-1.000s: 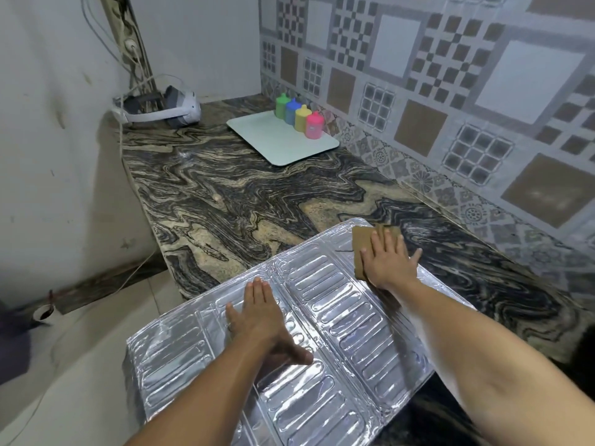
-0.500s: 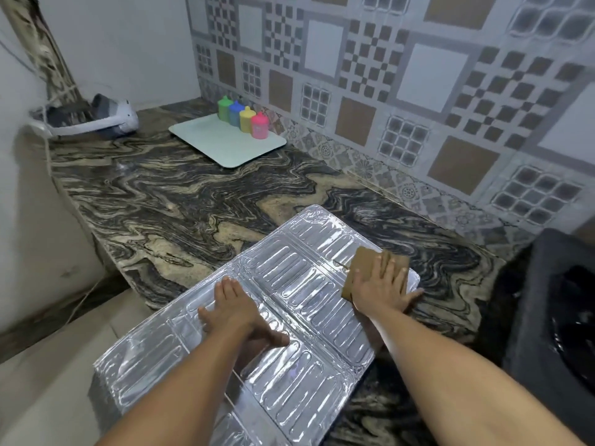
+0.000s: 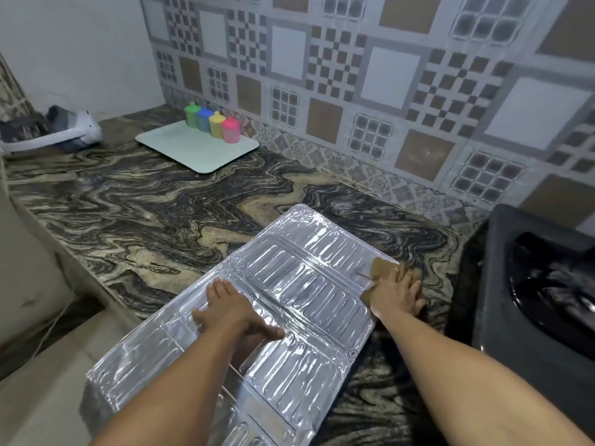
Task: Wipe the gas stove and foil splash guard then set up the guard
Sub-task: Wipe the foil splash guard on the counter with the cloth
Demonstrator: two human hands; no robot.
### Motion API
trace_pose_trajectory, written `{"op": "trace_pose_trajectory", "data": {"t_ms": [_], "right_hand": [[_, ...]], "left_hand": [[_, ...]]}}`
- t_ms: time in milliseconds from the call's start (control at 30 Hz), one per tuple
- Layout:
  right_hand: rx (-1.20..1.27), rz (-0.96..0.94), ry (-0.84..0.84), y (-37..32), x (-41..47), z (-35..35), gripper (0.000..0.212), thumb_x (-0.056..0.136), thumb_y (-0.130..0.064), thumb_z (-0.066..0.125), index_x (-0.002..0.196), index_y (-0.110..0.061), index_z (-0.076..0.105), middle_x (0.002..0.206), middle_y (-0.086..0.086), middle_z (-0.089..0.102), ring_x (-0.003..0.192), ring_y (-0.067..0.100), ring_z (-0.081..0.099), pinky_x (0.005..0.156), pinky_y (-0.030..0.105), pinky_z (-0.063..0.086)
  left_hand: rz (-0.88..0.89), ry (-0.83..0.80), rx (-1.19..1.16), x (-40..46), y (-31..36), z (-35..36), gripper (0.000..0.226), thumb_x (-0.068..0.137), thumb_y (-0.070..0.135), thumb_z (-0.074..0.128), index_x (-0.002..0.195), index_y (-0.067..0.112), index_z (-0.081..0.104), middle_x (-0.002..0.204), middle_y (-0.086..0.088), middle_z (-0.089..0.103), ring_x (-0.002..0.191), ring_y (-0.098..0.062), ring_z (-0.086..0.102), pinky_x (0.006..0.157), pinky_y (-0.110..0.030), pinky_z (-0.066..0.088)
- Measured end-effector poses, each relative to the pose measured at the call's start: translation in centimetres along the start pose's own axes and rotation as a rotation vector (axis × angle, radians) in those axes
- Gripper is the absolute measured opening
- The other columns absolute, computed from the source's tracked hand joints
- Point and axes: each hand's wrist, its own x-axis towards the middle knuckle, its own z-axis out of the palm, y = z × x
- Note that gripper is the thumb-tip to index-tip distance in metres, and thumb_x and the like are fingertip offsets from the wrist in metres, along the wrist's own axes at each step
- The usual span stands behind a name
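Note:
The silver foil splash guard (image 3: 299, 268) lies flat on the marbled counter (image 3: 161, 214), its near end hanging over the counter's front edge. My left hand (image 3: 230, 309) presses flat on the guard's middle, fingers straight. My right hand (image 3: 397, 292) presses a brown cloth (image 3: 381, 267) onto the guard's right edge with flat fingers. The black gas stove (image 3: 541, 284) stands at the far right, partly cut off by the frame.
A pale tray (image 3: 193, 149) with several coloured bottles (image 3: 212, 122) sits at the back by the tiled wall. A white and black headset (image 3: 54, 133) lies at the back left. The floor drops away on the left of the counter.
My right hand has slid the brown cloth from the guard's far end along to its right edge. My view has swung right, bringing the stove in. The left hand stays pressed on the foil.

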Motion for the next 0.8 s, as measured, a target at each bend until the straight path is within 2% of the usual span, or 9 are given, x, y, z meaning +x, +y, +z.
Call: {"op": "trace_pose_trajectory", "data": {"t_ms": [100,200,333,467,500,567,633,700,800], "right_hand": [[-0.237,-0.056,-0.034,0.1,-0.2,-1.5,0.047,0.096,-0.017,0.037,0.143,-0.014,0.040,0.148,0.018,0.036,0.135,0.039,0.029,0.107,0.048,0.028],[-0.353,-0.081,-0.209,0.3,-0.9,-3.5,0.047,0.093,-0.009,0.043,0.139,-0.014,0.047,0.148,0.013,0.039,0.135,0.038,0.035,0.106,0.049,0.034],[-0.442,-0.289,-0.338,1.1,-3.4,-5.4,0.046,0.085,-0.021,0.055,0.131,-0.014,0.056,0.140,0.009,0.051,0.128,0.030,0.049,0.104,0.044,0.043],[-0.605,-0.401,-0.519,1.2,-6.7,-7.4,0.051,0.070,-0.031,0.079,0.116,-0.014,0.066,0.123,0.001,0.065,0.113,0.022,0.062,0.096,0.039,0.049],[-0.608,-0.398,-0.514,1.2,-7.4,-7.9,0.052,0.071,-0.032,0.079,0.117,-0.014,0.066,0.123,0.001,0.065,0.113,0.022,0.061,0.097,0.040,0.049],[-0.569,-0.406,-0.395,0.9,-8.3,-8.4,0.047,0.076,-0.028,0.074,0.119,-0.013,0.063,0.124,0.004,0.063,0.114,0.024,0.061,0.092,0.038,0.050],[-0.475,-0.424,-0.245,0.3,-8.8,-8.1,0.041,0.081,-0.020,0.067,0.121,-0.014,0.060,0.127,0.006,0.061,0.115,0.027,0.060,0.090,0.037,0.050],[-0.385,-0.458,-0.177,-0.3,-9.5,-7.6,0.037,0.084,-0.018,0.061,0.121,-0.013,0.059,0.126,0.008,0.060,0.115,0.029,0.059,0.085,0.037,0.049],[-0.300,-0.482,-0.202,-1.0,-9.9,-6.0,0.034,0.085,-0.019,0.060,0.118,-0.014,0.056,0.124,0.008,0.059,0.112,0.030,0.058,0.082,0.037,0.048]], "left_hand": [[0.018,0.018,-0.011,-0.1,-0.1,0.1,0.173,0.028,0.087,0.069,0.147,0.001,-0.022,0.157,-0.015,-0.025,0.146,-0.033,-0.018,0.112,-0.065,0.012],[0.029,0.047,-0.016,-0.6,-0.2,0.2,0.172,0.028,0.088,0.068,0.149,0.002,-0.018,0.159,-0.013,-0.021,0.147,-0.032,-0.015,0.112,-0.062,0.016],[0.040,0.103,0.040,-0.7,-0.3,-0.1,0.170,0.026,0.095,0.058,0.151,0.002,-0.011,0.160,-0.015,-0.013,0.148,-0.034,-0.006,0.112,-0.059,0.024],[0.068,0.188,0.022,-0.8,-0.4,0.2,0.166,0.030,0.100,0.048,0.151,0.001,-0.006,0.160,-0.018,-0.008,0.148,-0.034,0.000,0.113,-0.059,0.018],[0.083,0.203,-0.001,-0.9,-0.4,0.2,0.161,0.035,0.099,0.048,0.152,0.002,-0.004,0.161,-0.017,-0.007,0.149,-0.034,0.001,0.113,-0.059,0.016],[0.108,0.252,-0.094,-0.3,-0.8,0.1,0.142,0.050,0.093,0.052,0.153,0.008,0.005,0.162,-0.013,0.000,0.148,-0.034,0.007,0.113,-0.057,0.017],[0.079,0.350,-0.231,0.5,-2.2,-0.4,0.118,0.062,0.081,0.061,0.150,0.012,0.021,0.160,-0.010,0.013,0.143,-0.036,0.018,0.111,-0.054,0.022],[0.005,0.461,-0.286,1.4,-4.4,-0.8,0.096,0.068,0.068,0.069,0.139,0.012,0.039,0.152,-0.012,0.029,0.136,-0.037,0.029,0.109,-0.052,0.028],[-0.101,0.490,-0.281,2.1,-7.7,-1.1,0.090,0.068,0.063,0.072,0.136,0.011,0.045,0.156,-0.015,0.023,0.143,-0.037,0.018,0.113,-0.057,0.018]]}}
